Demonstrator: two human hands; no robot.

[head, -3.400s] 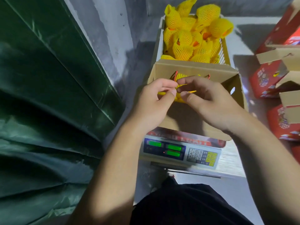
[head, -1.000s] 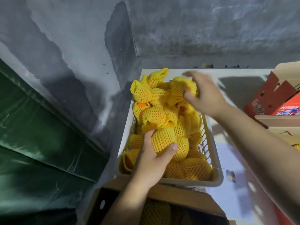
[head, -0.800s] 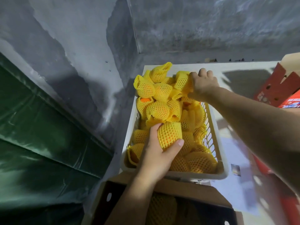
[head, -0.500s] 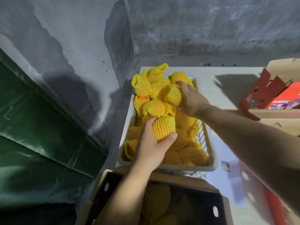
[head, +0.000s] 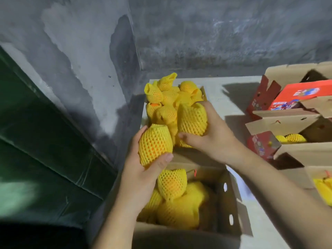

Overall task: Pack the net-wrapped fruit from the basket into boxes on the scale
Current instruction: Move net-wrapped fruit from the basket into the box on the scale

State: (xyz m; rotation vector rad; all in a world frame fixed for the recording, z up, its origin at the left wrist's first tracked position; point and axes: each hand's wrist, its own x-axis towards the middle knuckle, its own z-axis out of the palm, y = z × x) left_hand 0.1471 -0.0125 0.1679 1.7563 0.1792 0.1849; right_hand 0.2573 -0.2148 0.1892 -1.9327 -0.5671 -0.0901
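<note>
With the left hand (head: 143,169) and right hand (head: 212,139) each gripping a net-wrapped fruit (head: 154,146), the person is best lowering both gently into the open box (head: 231,200) just below them.

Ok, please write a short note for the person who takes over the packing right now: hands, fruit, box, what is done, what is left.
Left hand: grips one net-wrapped fruit, lifted between basket and box.
Right hand: grips a second wrapped fruit over the near end of the basket.
Open box: several wrapped fruit already inside; the scale is not in view.
Basket: many wrapped fruit remain.
Done: box partly filled.
Left: put both held fruit into the box, then continue from the basket.
</note>
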